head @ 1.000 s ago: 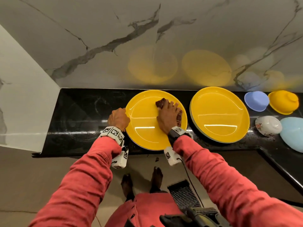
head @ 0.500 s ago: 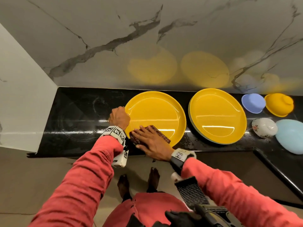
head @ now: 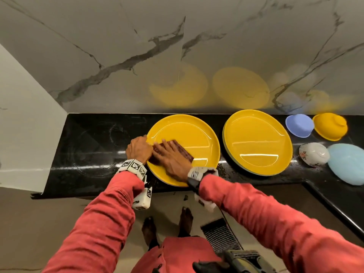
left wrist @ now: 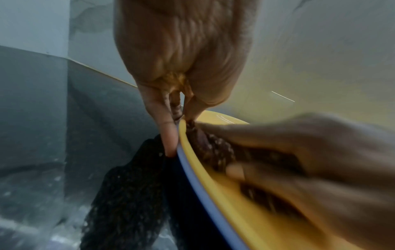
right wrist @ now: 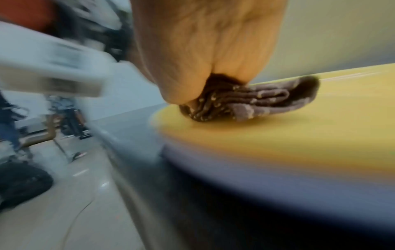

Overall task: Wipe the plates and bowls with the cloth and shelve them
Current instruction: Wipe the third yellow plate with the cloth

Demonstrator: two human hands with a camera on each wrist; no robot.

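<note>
Cloth lies half hidden beneath flat right hand; left hand pinches plate rim.

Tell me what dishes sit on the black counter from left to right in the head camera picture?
Yellow plate being wiped → second yellow plate → purple-blue bowl → upside-down yellow bowl.

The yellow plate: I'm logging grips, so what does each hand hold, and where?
The left hand pinches the yellow plate at its left rim; the right hand presses the cloth flat, gripping nothing.
</note>
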